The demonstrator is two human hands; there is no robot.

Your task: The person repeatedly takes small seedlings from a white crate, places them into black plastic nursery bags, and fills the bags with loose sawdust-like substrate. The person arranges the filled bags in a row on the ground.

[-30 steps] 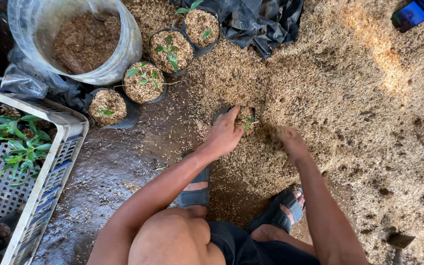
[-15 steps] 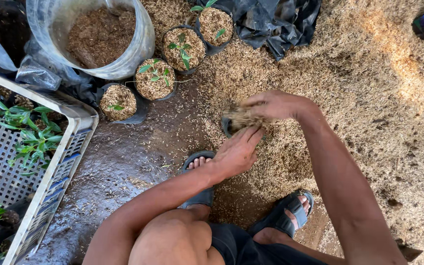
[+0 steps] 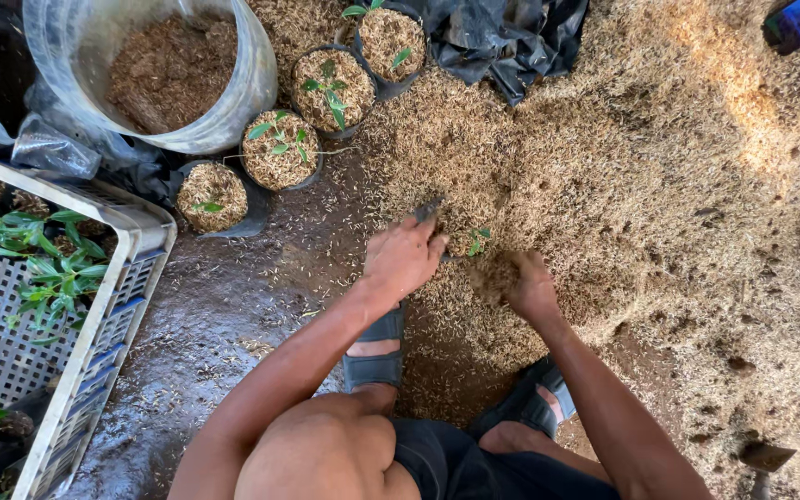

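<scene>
Left hand (image 3: 406,257) curled loosely over a small black bag (image 3: 430,211) half buried in husk, fingers bent around its rim. Right hand (image 3: 528,285) cupped, palm down, pressed into the loose husk; whether it grips anything I cannot tell. Between them one seedling (image 3: 479,240), two or three small green leaves, pokes from the dry, flaky tan husk heap (image 3: 641,185). Two dark strap sandals. Wet, dark floor (image 3: 224,315) at left. Grey perforated plastic crate (image 3: 94,352) holds leafy plants. Farther off, four round bags (image 3: 280,153) of husk, each with a sprout; one clear tub (image 3: 155,65) of brown fibre; crumpled black plastic (image 3: 511,37).
</scene>
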